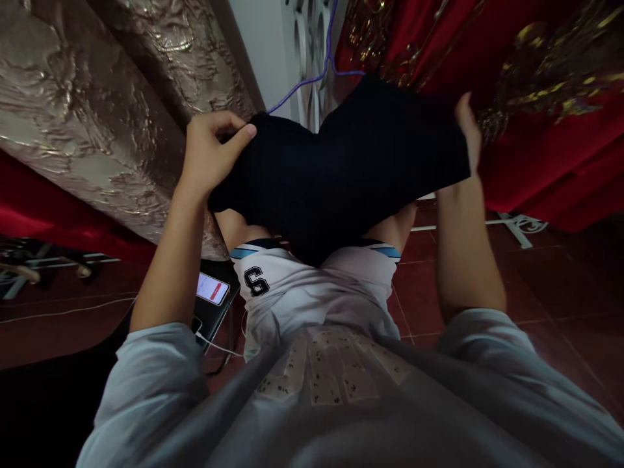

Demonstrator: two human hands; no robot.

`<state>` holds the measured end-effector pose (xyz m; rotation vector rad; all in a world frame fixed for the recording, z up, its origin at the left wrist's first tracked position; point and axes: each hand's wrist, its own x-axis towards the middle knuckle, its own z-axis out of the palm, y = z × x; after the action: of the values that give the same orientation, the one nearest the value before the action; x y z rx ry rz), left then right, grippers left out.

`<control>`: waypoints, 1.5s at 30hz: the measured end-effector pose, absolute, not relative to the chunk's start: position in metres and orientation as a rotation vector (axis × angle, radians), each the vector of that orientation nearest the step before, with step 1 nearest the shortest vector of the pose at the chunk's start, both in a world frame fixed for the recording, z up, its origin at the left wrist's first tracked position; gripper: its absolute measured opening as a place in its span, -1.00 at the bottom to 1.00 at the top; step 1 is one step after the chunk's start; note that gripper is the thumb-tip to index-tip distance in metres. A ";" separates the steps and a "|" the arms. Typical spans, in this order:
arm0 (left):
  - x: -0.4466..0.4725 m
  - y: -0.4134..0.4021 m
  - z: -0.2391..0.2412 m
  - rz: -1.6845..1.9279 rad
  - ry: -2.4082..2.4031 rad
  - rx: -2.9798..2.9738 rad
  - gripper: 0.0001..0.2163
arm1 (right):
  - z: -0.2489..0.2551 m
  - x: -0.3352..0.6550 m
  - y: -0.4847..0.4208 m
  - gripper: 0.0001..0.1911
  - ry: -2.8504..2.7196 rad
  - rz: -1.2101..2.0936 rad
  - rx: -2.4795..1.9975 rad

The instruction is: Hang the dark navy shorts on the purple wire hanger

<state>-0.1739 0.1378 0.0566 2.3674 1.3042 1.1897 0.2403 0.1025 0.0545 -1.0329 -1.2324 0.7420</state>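
A dark navy or black garment [331, 175] is spread out above my lap; its exact kind cannot be made out. My left hand [217, 143] is closed on its upper left edge, thumb on the near side. At the garment's right edge is my right hand [468, 136], slightly blurred, with one digit pointing up and the other fingers hidden behind the cloth. A purple wire hanger [302, 84] shows above the garment, its arms running down to the cloth's top edge. Whether the garment hangs on it I cannot tell.
At the left, a phone [213, 288] with a lit screen lies on a black seat or stand [214, 315], beside a white cable [219, 344]. Shiny beige fabric [97, 110] stands left; red cloth with gold trim [536, 156] hangs right. White metalwork [519, 231] rests on red floor tiles [536, 279].
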 end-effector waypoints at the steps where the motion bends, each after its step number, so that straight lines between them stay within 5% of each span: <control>1: -0.171 0.134 0.062 1.214 1.315 2.392 -0.56 | 0.058 0.245 0.099 -0.67 -1.196 0.803 -1.024; 6: -0.139 0.125 0.092 1.459 1.271 2.633 -0.66 | 0.085 0.254 0.080 -0.66 -1.518 0.896 -0.983; 11: -0.101 0.097 0.100 1.788 0.814 2.785 -0.52 | 0.083 0.238 0.060 -0.82 -1.353 0.760 -0.936; 15: -0.077 0.055 0.097 1.294 0.925 2.265 -0.53 | 0.061 0.194 0.010 -0.67 -1.481 0.846 -0.759; 20: -0.078 0.000 0.082 0.932 0.934 1.884 -0.59 | 0.022 0.135 -0.023 -0.66 -2.308 0.950 -0.517; 25: -0.128 -0.027 0.076 0.596 0.904 1.963 -0.77 | 0.007 0.147 0.014 -0.88 -2.046 0.402 -0.625; 27: -0.153 -0.028 0.085 0.421 0.893 2.069 -0.74 | 0.008 0.162 0.036 -0.72 -1.832 0.231 -0.827; 30: -0.183 -0.020 0.100 0.252 0.854 2.226 -0.72 | 0.007 0.178 0.064 -0.44 -1.867 0.403 -0.928; 33: -0.198 -0.001 0.102 0.472 0.949 2.279 -0.78 | 0.001 0.185 0.076 -0.51 -2.042 0.874 -0.903; 36: -0.198 0.028 0.091 0.869 1.129 2.152 -0.83 | -0.001 0.192 0.074 -0.33 -1.904 1.186 -0.959; 41: -0.175 0.085 0.075 1.231 1.099 2.178 -0.81 | 0.029 0.201 0.089 -0.40 -1.447 1.096 -0.971; 45: -0.142 0.094 0.074 1.960 1.061 2.465 -0.76 | 0.055 0.199 0.133 -0.39 -1.293 0.912 -0.881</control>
<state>-0.1420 0.0938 0.0740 2.4645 1.0613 1.9601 0.1992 0.1331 0.0552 -0.8812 -1.2929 0.9122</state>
